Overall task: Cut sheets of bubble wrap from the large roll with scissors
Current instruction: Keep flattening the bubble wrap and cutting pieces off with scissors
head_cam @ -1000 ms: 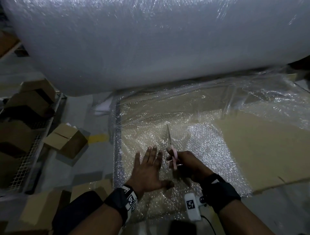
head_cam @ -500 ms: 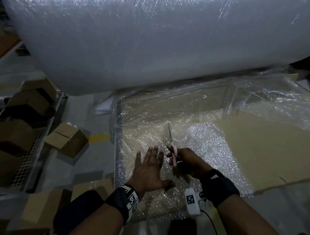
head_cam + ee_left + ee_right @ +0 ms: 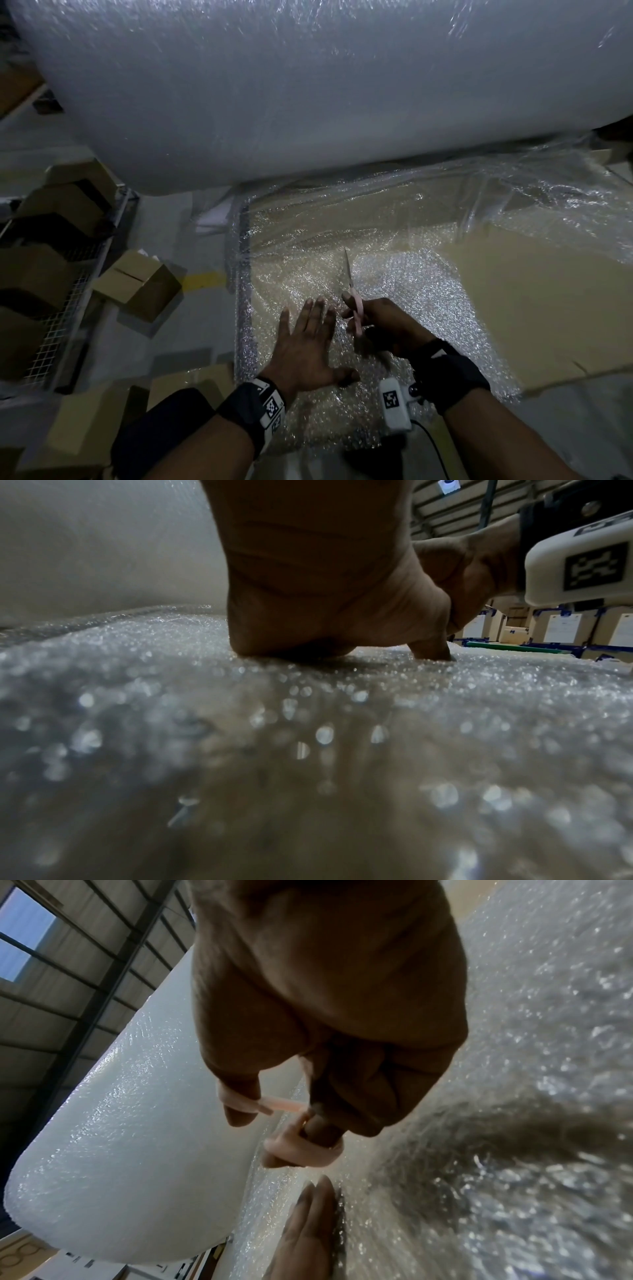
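Observation:
A huge white bubble wrap roll [image 3: 308,85] fills the top of the head view, also seen as the roll [image 3: 120,1150] in the right wrist view. An unrolled bubble wrap sheet [image 3: 394,281] lies flat over brown cardboard [image 3: 531,308]. My left hand [image 3: 308,342] presses flat on the sheet, fingers straight and spread; its palm [image 3: 325,588] bears down on the sheet [image 3: 240,750]. Just right of it, my right hand [image 3: 380,325] grips pink-handled scissors [image 3: 354,301] with blades pointing toward the roll. The pink handles [image 3: 298,1139] ring my curled fingers.
Several cardboard boxes [image 3: 137,281] lie on the grey floor at left, beside a wire mesh rack [image 3: 51,308] holding more boxes. A yellow floor line [image 3: 202,279] runs left of the sheet. Loose clear film [image 3: 548,198] bunches at the right under the roll.
The scissors and my right hand have crept slightly forward toward the roll along the sheet. My left hand stays pressed flat in about the same place.

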### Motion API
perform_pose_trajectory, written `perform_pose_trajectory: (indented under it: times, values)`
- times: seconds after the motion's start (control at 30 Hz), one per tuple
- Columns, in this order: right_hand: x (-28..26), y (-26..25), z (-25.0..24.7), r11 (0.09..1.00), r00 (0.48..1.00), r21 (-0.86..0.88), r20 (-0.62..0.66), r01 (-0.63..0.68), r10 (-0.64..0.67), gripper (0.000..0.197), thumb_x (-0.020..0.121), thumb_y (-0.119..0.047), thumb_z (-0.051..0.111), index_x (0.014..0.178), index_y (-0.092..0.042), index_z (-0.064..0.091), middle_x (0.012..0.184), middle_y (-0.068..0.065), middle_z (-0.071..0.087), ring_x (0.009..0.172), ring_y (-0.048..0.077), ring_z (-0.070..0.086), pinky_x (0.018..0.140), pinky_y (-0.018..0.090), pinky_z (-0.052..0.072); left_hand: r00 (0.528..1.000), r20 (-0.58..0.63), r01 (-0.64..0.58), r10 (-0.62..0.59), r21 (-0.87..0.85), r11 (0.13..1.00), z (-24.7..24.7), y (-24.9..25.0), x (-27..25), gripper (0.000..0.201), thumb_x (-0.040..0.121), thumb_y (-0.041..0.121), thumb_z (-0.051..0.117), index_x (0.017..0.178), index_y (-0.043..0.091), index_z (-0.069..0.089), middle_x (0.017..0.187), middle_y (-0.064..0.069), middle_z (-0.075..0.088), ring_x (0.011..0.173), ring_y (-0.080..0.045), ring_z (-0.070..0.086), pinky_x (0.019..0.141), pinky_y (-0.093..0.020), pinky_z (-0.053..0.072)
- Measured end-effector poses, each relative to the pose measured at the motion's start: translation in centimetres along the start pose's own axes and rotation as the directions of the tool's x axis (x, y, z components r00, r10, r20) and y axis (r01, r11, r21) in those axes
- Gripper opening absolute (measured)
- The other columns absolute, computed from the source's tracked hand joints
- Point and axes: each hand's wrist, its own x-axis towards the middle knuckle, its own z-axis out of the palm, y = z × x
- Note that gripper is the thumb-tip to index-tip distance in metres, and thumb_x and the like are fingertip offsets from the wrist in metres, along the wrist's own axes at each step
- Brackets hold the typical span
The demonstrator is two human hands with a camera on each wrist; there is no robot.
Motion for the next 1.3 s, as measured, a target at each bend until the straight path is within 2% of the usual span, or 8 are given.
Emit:
perform_pose_trajectory:
  times: [0.3, 0.43, 0.67, 0.9, 0.97, 1.13, 1.23, 1.3]
  values:
    - [0.8, -0.1, -0.1, 0.999, 0.999, 0.037, -0.029, -0.032, 0.033, 0.033, 0.097, -0.027, 0.074, 0.101, 0.006, 0.077, 0.082, 0.017, 0.068, 0.059, 0.021, 0.06, 0.053, 0.028, 0.049, 1.0, 0.001, -0.012, 0.012, -0.012, 1.0, 0.2, -0.2, 0.0, 0.137, 0.068, 0.11, 0.021, 0.165, 0.023, -0.019, 0.17, -0.005, -0.032, 0.155, -0.025, -0.034, 0.121, -0.066, -0.019]
    - [-1.6, -0.7, 0.1, 0.999, 0.999, 0.014, -0.016, -0.036, 0.036, 0.027, 0.103, -0.013, 0.062, 0.108, 0.011, 0.074, 0.083, 0.019, 0.071, 0.049, 0.015, 0.063, 0.041, 0.019, 0.043, 1.0, 0.007, -0.005, 0.005, 0.002, 1.0, 0.0, -0.1, 0.0, 0.134, 0.07, 0.108, 0.02, 0.165, 0.022, -0.019, 0.168, -0.006, -0.034, 0.154, -0.026, -0.036, 0.12, -0.066, -0.02]
    - [-5.6, 0.1, -2.8, 0.959, 0.988, -0.283, 0.146, -0.001, 0.044, 0.042, 0.098, -0.046, 0.069, 0.103, -0.006, 0.081, 0.083, 0.009, 0.074, 0.049, 0.012, 0.041, 0.048, 0.023, 0.02, 1.0, 0.021, 0.003, -0.003, -0.017, 1.0, -0.1, -0.2, 0.0, 0.136, 0.067, 0.11, 0.022, 0.162, 0.027, -0.026, 0.165, -0.003, -0.04, 0.153, -0.026, -0.038, 0.12, -0.064, -0.024]
    - [-7.9, -3.0, -11.5, 0.861, 0.951, -0.482, 0.309, 0.165, -0.009, 0.043, 0.085, -0.056, 0.076, 0.102, -0.018, 0.083, 0.086, 0.012, 0.076, 0.049, 0.01, 0.039, 0.047, 0.025, 0.022, 0.999, 0.035, 0.002, -0.001, -0.021, 1.0, 0.5, -1.1, 0.7, 0.131, 0.07, 0.107, 0.036, 0.164, 0.035, -0.022, 0.168, 0.001, -0.036, 0.156, -0.025, -0.033, 0.117, -0.052, -0.03]
    - [-7.3, -4.3, -14.9, 0.82, 0.938, -0.538, 0.347, 0.193, 0.006, 0.05, 0.078, -0.061, 0.074, 0.101, -0.018, 0.083, 0.078, 0.007, 0.073, 0.05, 0.011, 0.038, 0.047, 0.026, 0.021, 0.999, 0.036, 0.013, -0.011, -0.048, 0.999, 0.1, -1.6, 0.8, 0.126, 0.072, 0.103, 0.041, 0.165, 0.039, -0.015, 0.17, 0.005, -0.029, 0.159, -0.022, -0.025, 0.121, -0.052, -0.022]
    - [-3.3, -7.1, -23.3, 0.696, 0.876, -0.668, 0.467, 0.263, 0.117, 0.021, 0.101, -0.03, 0.066, 0.102, -0.017, 0.082, 0.074, 0.004, 0.07, 0.053, 0.012, 0.04, 0.05, 0.028, 0.021, 0.981, -0.067, 0.172, -0.181, -0.115, 0.978, -1.9, -0.2, 0.6, 0.101, 0.082, 0.093, 0.043, 0.165, 0.04, 0.024, 0.176, 0.007, 0.003, 0.163, -0.018, -0.001, 0.129, -0.051, 0.008]
    - [-1.0, -9.1, -27.5, 0.678, 0.843, -0.676, 0.515, 0.288, 0.154, 0.021, 0.102, -0.016, 0.061, 0.102, -0.014, 0.082, 0.073, 0.005, 0.069, 0.051, 0.012, 0.039, 0.049, 0.026, 0.022, 0.888, -0.365, 0.213, -0.281, -0.215, 0.953, -2.9, 4.3, 1.3, 0.094, 0.083, 0.094, 0.04, 0.156, 0.036, 0.046, 0.168, 0.001, 0.037, 0.155, -0.022, 0.033, 0.121, -0.052, 0.035]
    - [0.1, -10.2, -29.2, 0.686, 0.815, -0.66, 0.554, 0.307, 0.168, 0.023, 0.103, -0.017, 0.059, 0.102, -0.013, 0.081, 0.075, 0.006, 0.069, 0.051, 0.01, 0.042, 0.048, 0.024, 0.023, 0.828, -0.45, 0.203, -0.334, -0.314, 0.927, -4.2, 8.3, 2.7, 0.092, 0.086, 0.092, 0.037, 0.153, 0.031, 0.053, 0.162, 0.0, 0.046, 0.148, -0.023, 0.045, 0.118, -0.048, 0.041]
